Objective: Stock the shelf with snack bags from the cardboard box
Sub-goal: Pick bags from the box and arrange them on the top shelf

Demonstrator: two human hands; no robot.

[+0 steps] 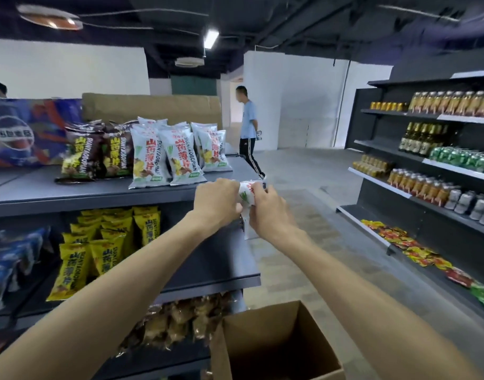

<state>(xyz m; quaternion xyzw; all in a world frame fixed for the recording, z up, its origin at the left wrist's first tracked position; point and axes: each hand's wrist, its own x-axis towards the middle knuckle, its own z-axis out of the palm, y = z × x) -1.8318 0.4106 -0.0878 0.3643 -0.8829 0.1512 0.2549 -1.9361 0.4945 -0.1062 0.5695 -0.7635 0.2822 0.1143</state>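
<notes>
left grip [217, 200]: curled round white snack bag [246, 197]
right grip [268, 212]: pinching same bag
where: just off top shelf [98, 197] edge
box [276, 344]: open, below

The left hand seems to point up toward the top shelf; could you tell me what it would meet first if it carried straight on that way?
Probably the white snack bags standing on the top shelf, though depth is hard to judge. The left hand and right hand grip one more white bag.
</notes>
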